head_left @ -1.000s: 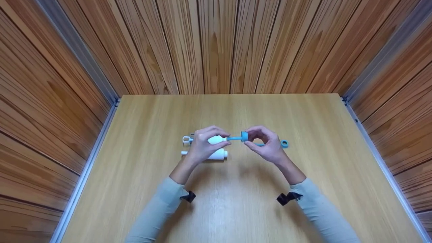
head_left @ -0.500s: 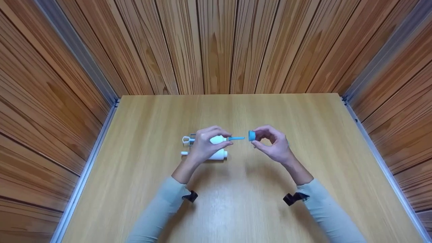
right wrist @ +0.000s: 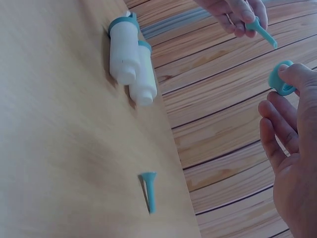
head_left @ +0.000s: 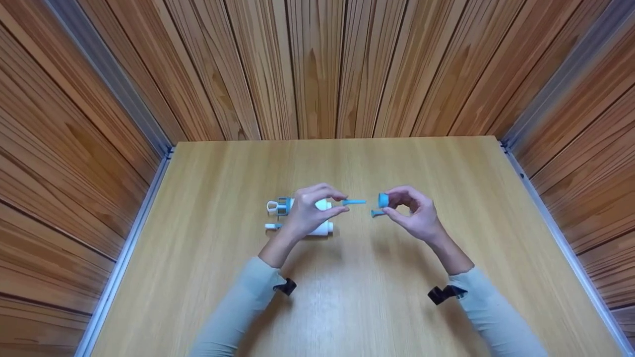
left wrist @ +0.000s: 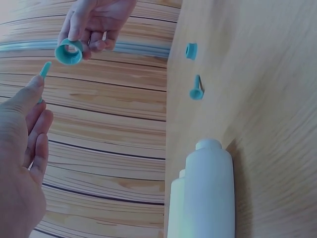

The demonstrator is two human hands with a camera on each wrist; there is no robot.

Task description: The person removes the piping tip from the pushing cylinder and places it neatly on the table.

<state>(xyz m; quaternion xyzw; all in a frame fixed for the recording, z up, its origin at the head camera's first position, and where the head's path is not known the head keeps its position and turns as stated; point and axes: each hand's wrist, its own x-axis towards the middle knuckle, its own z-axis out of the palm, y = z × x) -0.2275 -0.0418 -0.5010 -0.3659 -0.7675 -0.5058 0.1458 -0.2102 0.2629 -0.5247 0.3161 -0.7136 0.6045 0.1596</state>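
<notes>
Between thumb and fingers, my left hand (head_left: 313,210) pinches a slim teal nozzle (head_left: 355,202), its narrow end pointing right. My right hand (head_left: 417,214) grips a hollow teal screw cap (head_left: 383,200) by thumb and fingertips. In the head view a small gap separates nozzle and cap, both held above the table. The right wrist view shows the nozzle's wider base (right wrist: 252,25) at the left fingers and the cap (right wrist: 281,78) with its opening partly visible. A second teal nozzle (right wrist: 150,192) lies on the table, partly hidden by my right hand in the head view.
Two white bottles (right wrist: 124,52) (right wrist: 143,74) with teal collars lie side by side, partly covered by my left hand in the head view. A second teal cap (left wrist: 191,51) rests on the table (head_left: 317,297). Wood-plank walls (head_left: 317,69) enclose the table.
The cap has come off the nozzle and moved right with my right hand, widening the gap. My left hand has shifted slightly right with the nozzle, uncovering more of the bottles.
</notes>
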